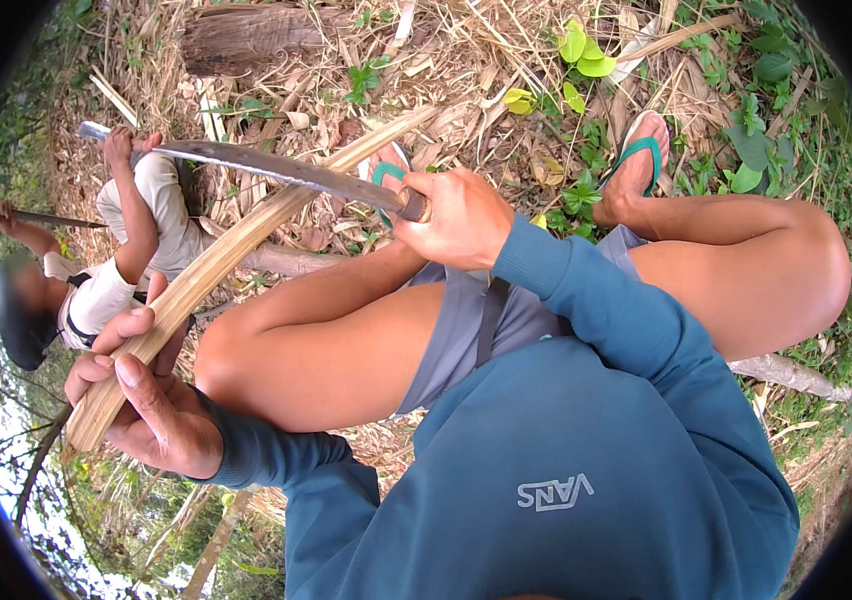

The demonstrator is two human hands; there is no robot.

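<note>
My left hand is closed around the lower end of a long, pale split strip of wood, thumb on one side and fingers on the other. The strip slants up and away to the right over my bent left leg. In my right hand is a machete, its short handle wrapped by my fingers. Its long dark blade points left and crosses the strip beyond the strip's middle. The blade seems to lie against the wood, though I cannot tell whether it bites in.
At the left a person sits close by, holding a long blade; their other hand appears near my machete's far end. A thick log lies ahead among dry leaves and chips. My sandalled feet rest near green plants. A branch lies at the right.
</note>
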